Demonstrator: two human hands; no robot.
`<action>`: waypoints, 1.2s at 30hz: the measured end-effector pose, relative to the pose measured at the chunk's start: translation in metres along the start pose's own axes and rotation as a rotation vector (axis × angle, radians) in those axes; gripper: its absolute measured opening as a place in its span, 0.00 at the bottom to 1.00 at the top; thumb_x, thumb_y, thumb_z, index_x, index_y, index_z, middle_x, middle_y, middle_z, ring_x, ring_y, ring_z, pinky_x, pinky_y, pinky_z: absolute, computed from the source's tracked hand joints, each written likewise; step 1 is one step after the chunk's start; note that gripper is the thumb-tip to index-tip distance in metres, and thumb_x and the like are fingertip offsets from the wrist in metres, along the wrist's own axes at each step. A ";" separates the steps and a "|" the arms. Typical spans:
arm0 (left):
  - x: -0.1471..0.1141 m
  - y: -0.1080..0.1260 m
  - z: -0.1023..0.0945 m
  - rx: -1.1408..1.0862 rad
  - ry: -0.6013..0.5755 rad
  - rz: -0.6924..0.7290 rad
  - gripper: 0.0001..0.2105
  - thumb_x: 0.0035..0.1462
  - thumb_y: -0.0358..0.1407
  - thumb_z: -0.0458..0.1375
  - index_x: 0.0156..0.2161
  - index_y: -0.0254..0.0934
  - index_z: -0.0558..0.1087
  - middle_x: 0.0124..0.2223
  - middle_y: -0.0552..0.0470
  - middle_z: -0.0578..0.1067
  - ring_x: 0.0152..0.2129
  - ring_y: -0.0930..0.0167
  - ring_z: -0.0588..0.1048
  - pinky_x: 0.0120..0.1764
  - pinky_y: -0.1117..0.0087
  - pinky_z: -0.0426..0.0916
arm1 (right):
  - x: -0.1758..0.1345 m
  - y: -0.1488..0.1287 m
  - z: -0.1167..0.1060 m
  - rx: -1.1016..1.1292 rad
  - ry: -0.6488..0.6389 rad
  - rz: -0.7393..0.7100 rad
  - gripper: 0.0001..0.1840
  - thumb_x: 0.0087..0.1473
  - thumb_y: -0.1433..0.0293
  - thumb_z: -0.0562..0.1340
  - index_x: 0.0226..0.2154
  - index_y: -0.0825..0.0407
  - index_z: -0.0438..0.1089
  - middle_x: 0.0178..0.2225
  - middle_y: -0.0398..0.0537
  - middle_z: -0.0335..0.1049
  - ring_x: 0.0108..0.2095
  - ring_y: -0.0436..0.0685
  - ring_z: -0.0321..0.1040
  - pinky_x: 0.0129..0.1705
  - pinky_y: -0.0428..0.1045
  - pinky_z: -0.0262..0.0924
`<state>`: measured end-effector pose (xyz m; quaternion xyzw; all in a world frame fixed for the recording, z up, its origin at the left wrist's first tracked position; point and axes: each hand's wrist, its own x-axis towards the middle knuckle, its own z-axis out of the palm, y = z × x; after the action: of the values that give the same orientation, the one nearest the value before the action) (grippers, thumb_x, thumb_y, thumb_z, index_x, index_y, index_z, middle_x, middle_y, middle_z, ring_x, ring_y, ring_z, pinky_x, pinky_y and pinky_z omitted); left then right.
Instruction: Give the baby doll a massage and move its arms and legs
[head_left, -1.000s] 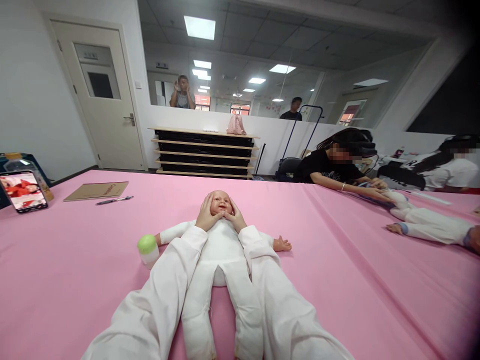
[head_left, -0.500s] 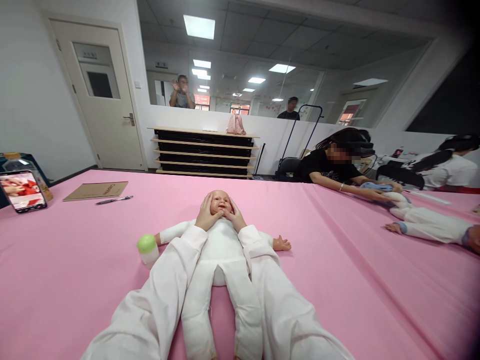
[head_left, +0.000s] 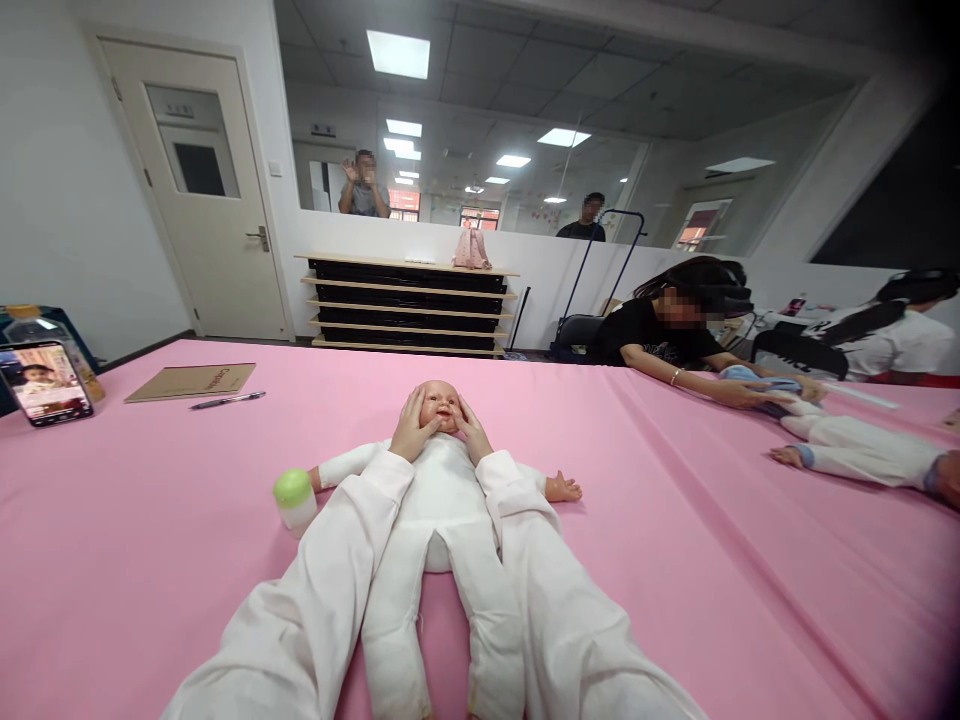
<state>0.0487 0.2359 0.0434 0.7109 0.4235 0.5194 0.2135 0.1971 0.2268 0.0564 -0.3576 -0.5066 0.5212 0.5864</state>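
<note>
A baby doll (head_left: 442, 490) in a white cloth body lies face up in front of me, its arms spread and its head away from me. My left hand (head_left: 412, 425) lies flat along the left side of its face, the thumb by the mouth corner. Against the opposite cheek rests my right hand (head_left: 472, 428), fingers stretched up beside the head and thumb near the mouth. Both hands are open and touch the face without closing around it. By the doll's hand at left stands a small jar with a green lid (head_left: 292, 490), close to my left sleeve.
A pink cloth (head_left: 187, 580) covers the table. To the left are a propped phone (head_left: 46, 383), a bottle (head_left: 30, 325), a brown notebook (head_left: 191, 381) and a pen (head_left: 227, 400). At right a co-worker (head_left: 667, 335) handles blue cloth on another doll (head_left: 862, 440).
My thumbs have moved apart and slightly upward, from the chin toward the mouth corners. The doll stays put. The co-worker's hands and blue cloth have shifted, and the phone's picture differs.
</note>
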 end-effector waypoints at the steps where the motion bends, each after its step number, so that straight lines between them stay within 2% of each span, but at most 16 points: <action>1: 0.000 0.001 0.000 0.008 -0.002 0.001 0.34 0.49 0.43 0.56 0.59 0.33 0.50 0.62 0.42 0.49 0.60 0.62 0.45 0.60 0.57 0.42 | -0.001 -0.001 0.000 -0.004 0.000 0.005 0.49 0.33 0.54 0.66 0.57 0.51 0.52 0.60 0.50 0.46 0.58 0.61 0.48 0.57 0.54 0.51; 7: -0.002 0.006 0.000 0.046 0.013 0.003 0.40 0.43 0.43 0.60 0.60 0.34 0.49 0.62 0.41 0.50 0.60 0.61 0.46 0.59 0.57 0.44 | -0.006 -0.004 0.002 -0.043 -0.017 0.004 0.53 0.32 0.59 0.68 0.58 0.53 0.47 0.60 0.52 0.46 0.58 0.61 0.49 0.57 0.54 0.51; 12: -0.002 0.004 0.000 0.060 0.008 0.009 0.41 0.43 0.44 0.60 0.60 0.33 0.49 0.62 0.40 0.49 0.60 0.61 0.46 0.59 0.58 0.44 | -0.007 -0.004 0.002 -0.064 -0.028 -0.006 0.53 0.32 0.62 0.69 0.59 0.53 0.46 0.60 0.53 0.47 0.58 0.61 0.50 0.57 0.54 0.51; 16: -0.001 -0.002 0.001 0.038 0.011 0.029 0.35 0.48 0.45 0.56 0.60 0.36 0.50 0.63 0.43 0.49 0.60 0.62 0.45 0.59 0.56 0.43 | -0.003 -0.001 0.000 -0.045 -0.029 -0.005 0.52 0.30 0.58 0.69 0.58 0.49 0.50 0.59 0.50 0.48 0.58 0.61 0.50 0.57 0.54 0.51; 21: 0.001 -0.004 0.002 0.002 0.030 -0.015 0.26 0.56 0.43 0.48 0.58 0.36 0.53 0.62 0.44 0.50 0.60 0.64 0.47 0.60 0.58 0.42 | 0.000 0.000 0.000 -0.001 -0.010 -0.002 0.45 0.36 0.52 0.64 0.56 0.48 0.54 0.59 0.47 0.51 0.58 0.60 0.49 0.57 0.54 0.51; 24: 0.000 0.000 0.001 0.010 0.015 -0.016 0.29 0.54 0.44 0.51 0.59 0.35 0.52 0.62 0.43 0.50 0.60 0.63 0.46 0.60 0.58 0.43 | -0.001 -0.002 0.001 0.013 -0.005 0.004 0.44 0.38 0.52 0.64 0.56 0.50 0.54 0.59 0.48 0.51 0.58 0.60 0.50 0.57 0.54 0.50; 29: -0.002 0.006 -0.001 0.056 -0.005 0.004 0.38 0.46 0.44 0.58 0.60 0.34 0.49 0.62 0.41 0.49 0.60 0.61 0.45 0.59 0.56 0.43 | -0.004 -0.003 0.001 -0.015 -0.012 -0.003 0.47 0.35 0.56 0.66 0.57 0.50 0.52 0.59 0.49 0.49 0.58 0.61 0.48 0.57 0.54 0.50; 36: -0.001 -0.001 0.000 0.051 0.004 0.025 0.36 0.48 0.44 0.57 0.60 0.35 0.50 0.63 0.42 0.49 0.60 0.61 0.45 0.59 0.56 0.43 | -0.004 -0.001 0.000 -0.048 -0.025 -0.020 0.53 0.30 0.60 0.69 0.58 0.52 0.49 0.60 0.52 0.48 0.58 0.61 0.49 0.57 0.54 0.50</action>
<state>0.0488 0.2358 0.0423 0.7202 0.4279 0.5126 0.1879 0.1975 0.2229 0.0570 -0.3598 -0.5298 0.5073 0.5766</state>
